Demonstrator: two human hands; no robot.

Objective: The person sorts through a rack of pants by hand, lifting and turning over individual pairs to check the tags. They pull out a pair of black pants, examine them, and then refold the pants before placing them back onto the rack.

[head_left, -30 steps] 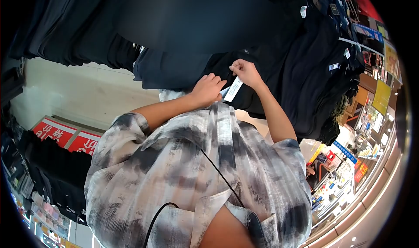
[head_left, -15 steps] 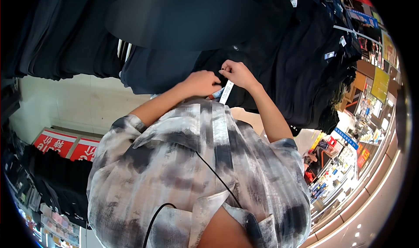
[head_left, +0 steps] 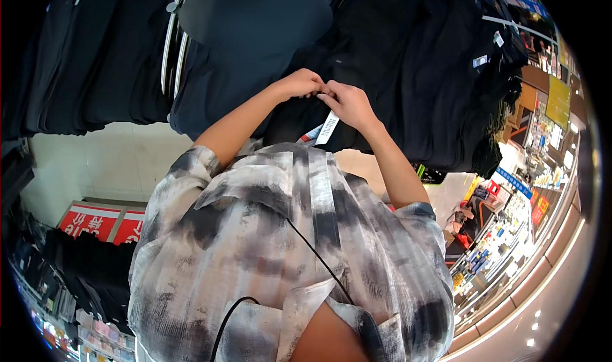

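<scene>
Two hands, the left hand (head_left: pixel 299 83) and the right hand (head_left: pixel 349 104), now meet at the fingertips over the dark garment (head_left: pixel 287 127); the left has moved up from beside the white tag (head_left: pixel 327 128). The tag hangs below the right hand. Each grip is pinched closed, but on what exactly, one cannot tell.

A white tag (head_left: pixel 327 128) with dark printing hangs aslant in front of a black garment (head_left: pixel 280 127), its upper end partly hidden, while a blue, red and white label (head_left: pixel 311 134) shows just beside the tag's lower part
</scene>
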